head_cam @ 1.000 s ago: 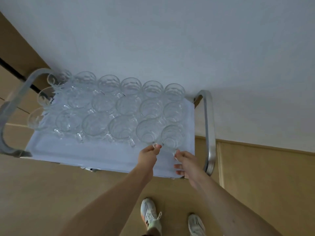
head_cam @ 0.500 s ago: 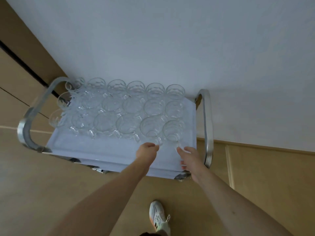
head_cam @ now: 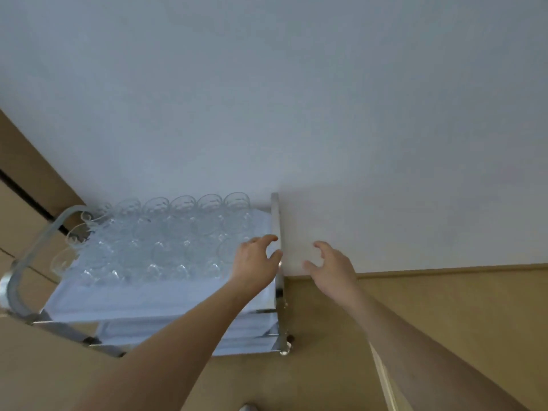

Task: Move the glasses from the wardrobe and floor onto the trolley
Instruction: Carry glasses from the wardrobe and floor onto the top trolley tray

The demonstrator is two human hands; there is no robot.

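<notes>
Both hands, left hand (head_cam: 254, 260) and right hand (head_cam: 332, 264), hover empty with loosely spread fingers at the trolley's (head_cam: 166, 295) right edge; glasses (head_cam: 166, 232) crowd its top against the white wall (head_cam: 296, 99), above tan floor (head_cam: 444, 307).

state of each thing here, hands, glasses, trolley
left hand: open, fingers loosely curved, holds nothing, over the trolley's right end
right hand: open, empty, just past the trolley's right handle
glasses: upright in rows on the trolley's top shelf
trolley: standing against the white wall
</notes>
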